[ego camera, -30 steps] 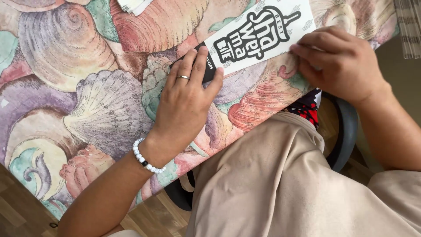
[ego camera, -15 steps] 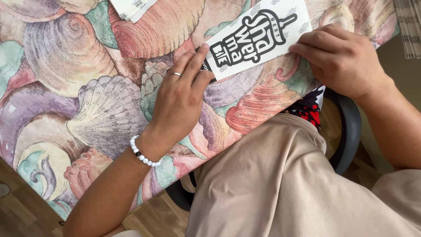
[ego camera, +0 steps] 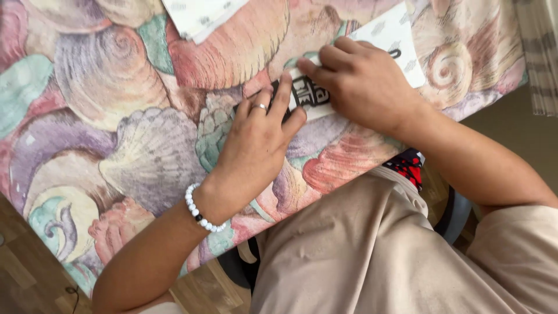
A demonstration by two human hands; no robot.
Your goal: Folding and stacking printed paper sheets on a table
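Note:
A white paper sheet [ego camera: 401,43] with a bold black printed design lies flat on a table covered by a seashell-patterned cloth [ego camera: 116,116]. My left hand [ego camera: 258,145], wearing a ring and a white bead bracelet, lies flat with its fingertips on the sheet's near left end. My right hand [ego camera: 363,81] presses down on the middle of the sheet, fingers together and pointing left, hiding most of the print. Neither hand lifts the paper off the cloth.
Another white paper [ego camera: 200,14] with small grey marks lies at the top edge of the table. My lap in beige trousers [ego camera: 360,250] is below the table edge, with a dark chair seat [ego camera: 459,212] and wooden floor [ego camera: 23,273] visible.
My right hand slid left along the sheet and now covers its middle. My left hand stayed at the sheet's left end, and the view shifted slightly.

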